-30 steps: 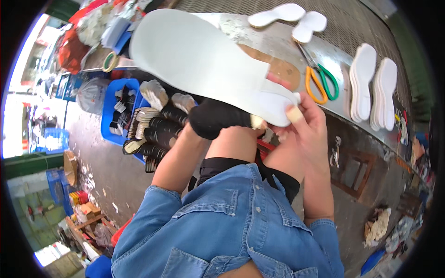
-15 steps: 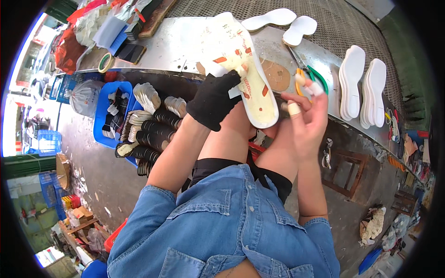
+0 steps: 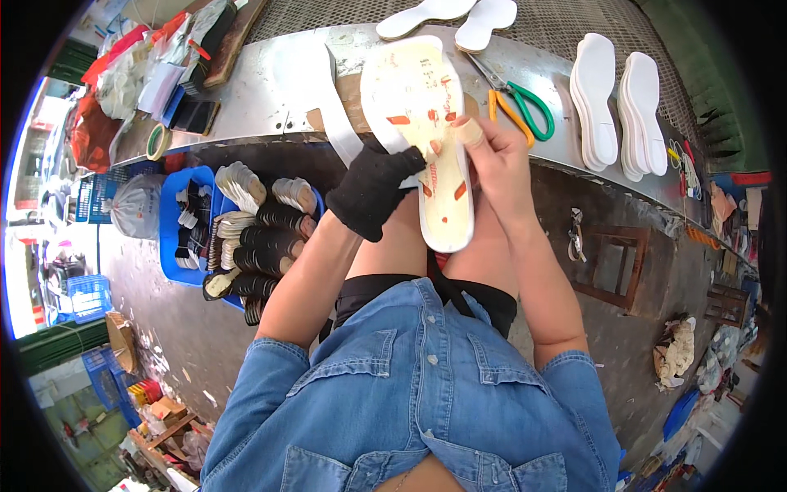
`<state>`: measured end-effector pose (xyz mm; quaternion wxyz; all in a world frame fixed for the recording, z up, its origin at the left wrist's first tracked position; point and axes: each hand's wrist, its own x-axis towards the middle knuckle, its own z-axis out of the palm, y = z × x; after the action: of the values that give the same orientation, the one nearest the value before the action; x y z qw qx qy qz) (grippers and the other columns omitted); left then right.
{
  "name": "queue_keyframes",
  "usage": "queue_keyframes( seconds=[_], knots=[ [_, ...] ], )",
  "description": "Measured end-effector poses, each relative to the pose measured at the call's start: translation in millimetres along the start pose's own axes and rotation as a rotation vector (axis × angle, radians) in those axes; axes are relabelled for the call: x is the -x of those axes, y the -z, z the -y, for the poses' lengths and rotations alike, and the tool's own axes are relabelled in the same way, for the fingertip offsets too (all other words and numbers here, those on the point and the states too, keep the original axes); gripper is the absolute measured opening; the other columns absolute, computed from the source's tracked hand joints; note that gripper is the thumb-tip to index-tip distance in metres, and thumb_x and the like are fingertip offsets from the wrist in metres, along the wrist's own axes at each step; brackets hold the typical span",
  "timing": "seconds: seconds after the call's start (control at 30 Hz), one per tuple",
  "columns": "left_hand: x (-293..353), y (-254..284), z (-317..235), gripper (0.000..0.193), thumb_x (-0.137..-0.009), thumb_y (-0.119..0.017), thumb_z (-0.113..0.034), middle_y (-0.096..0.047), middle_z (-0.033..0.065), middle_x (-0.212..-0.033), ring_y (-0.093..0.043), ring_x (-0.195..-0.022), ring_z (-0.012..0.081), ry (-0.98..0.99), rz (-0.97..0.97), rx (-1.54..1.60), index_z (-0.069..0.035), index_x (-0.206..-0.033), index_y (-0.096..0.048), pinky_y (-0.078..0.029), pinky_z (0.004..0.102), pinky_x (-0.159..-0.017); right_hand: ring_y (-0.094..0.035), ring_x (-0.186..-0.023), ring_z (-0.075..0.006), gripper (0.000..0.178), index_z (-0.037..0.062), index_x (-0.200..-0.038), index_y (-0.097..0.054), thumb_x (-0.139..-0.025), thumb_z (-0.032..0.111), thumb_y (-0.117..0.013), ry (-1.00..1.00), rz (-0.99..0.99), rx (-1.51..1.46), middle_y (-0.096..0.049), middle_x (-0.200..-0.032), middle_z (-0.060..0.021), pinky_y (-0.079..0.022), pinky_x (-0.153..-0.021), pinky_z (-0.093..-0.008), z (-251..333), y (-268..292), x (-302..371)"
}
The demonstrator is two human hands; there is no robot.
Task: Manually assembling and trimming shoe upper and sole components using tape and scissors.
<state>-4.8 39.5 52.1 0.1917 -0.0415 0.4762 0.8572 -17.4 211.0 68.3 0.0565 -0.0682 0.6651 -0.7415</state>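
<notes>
A cream-faced shoe insole [image 3: 410, 94] with a white rim and red marks is held upright above my thighs, its wide end over the bench. My left hand [image 3: 373, 190], in a black glove with bare fingertips, grips it by the left edge, thumb on the cream face. From under that hand a curved white strip [image 3: 338, 119] runs up along the bench. My right hand [image 3: 498, 164], its fingers wrapped in tape, is closed at the insole's right edge; the fingers behind it are hidden. Close by lie scissors [image 3: 510, 100] with green and orange handles.
Stacked white insoles [image 3: 596, 107] stand on the metal bench [image 3: 246, 107] at right, and white insoles [image 3: 488, 25] lie behind. Lower left, a blue crate [image 3: 168, 221] adjoins rows of black and pale insoles [image 3: 275, 242]. Tape [image 3: 158, 142] sits on the bench's left.
My right hand has come left from beside the insole to close on its right edge. The insole stands straighter, and more of the white strip shows. The whole view has shifted.
</notes>
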Motion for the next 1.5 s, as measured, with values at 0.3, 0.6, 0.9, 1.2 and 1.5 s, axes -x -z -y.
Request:
queue_keyframes(
  seconds=[0.3,0.6,0.9,1.2,1.5],
  knots=[
    [0.5,-8.1,-12.8,0.037,-0.082,-0.064,-0.013,-0.061,0.0083,-0.104,-0.059,-0.095,0.0157,-0.186,0.007,-0.139,0.002,-0.115,-0.054,-0.048,0.0308,-0.082,-0.049,-0.051,-0.0003,0.016,0.0021,-0.087,-0.057,-0.091,0.017,-0.056,-0.092,0.222,-0.101,-0.058,-0.068,0.0013,-0.035,-0.043,-0.0158,-10.2,12.9,25.6],
    [7.9,-8.3,-13.4,0.030,-0.083,-0.064,-0.013,-0.063,0.0047,-0.089,-0.057,-0.074,0.0095,-0.203,-0.015,-0.389,0.003,-0.108,-0.058,-0.047,0.0241,-0.066,-0.054,-0.057,-0.0038,0.019,-0.0012,-0.102,-0.054,-0.089,0.012,-0.057,-0.084,0.207,-0.164,-0.061,-0.077,-0.0024,-0.044,-0.048,-0.0169,6.5,14.6,31.8],
    [6.5,-11.3,-25.4,0.034,-0.081,-0.065,-0.009,-0.064,0.0081,-0.097,-0.058,-0.088,0.0124,-0.231,-0.003,-0.406,0.004,-0.112,-0.056,-0.048,0.0284,-0.077,-0.057,-0.060,-0.0066,0.021,-0.0018,-0.103,-0.052,-0.086,0.008,-0.059,-0.085,0.201,-0.225,-0.062,-0.081,-0.0045,-0.047,-0.053,-0.0193,5.6,10.7,44.2],
    [13.2,-23.0,-13.4,0.037,-0.081,-0.066,-0.009,-0.064,0.0073,-0.100,-0.057,-0.090,0.0110,-0.207,0.229,-0.532,0.003,-0.114,-0.056,-0.047,0.0278,-0.080,-0.060,-0.091,-0.0127,0.032,-0.0026,-0.114,-0.054,-0.090,0.019,-0.053,0.026,0.006,-0.435,-0.061,-0.103,-0.0082,-0.048,-0.078,-0.0276,22.0,18.5,-9.2],
    [-6.9,-31.2,-26.7,0.025,-0.081,-0.064,-0.015,-0.061,0.0046,-0.072,-0.055,-0.065,0.0081,-0.455,-0.022,-0.596,0.004,-0.096,-0.062,-0.046,0.0256,-0.059,-0.061,-0.095,-0.0192,0.041,-0.0054,-0.122,-0.046,-0.091,0.021,-0.051,0.035,-0.079,-0.479,-0.059,-0.111,-0.0138,-0.050,-0.082,-0.0305,14.1,0.5,-10.3]
  ],
)
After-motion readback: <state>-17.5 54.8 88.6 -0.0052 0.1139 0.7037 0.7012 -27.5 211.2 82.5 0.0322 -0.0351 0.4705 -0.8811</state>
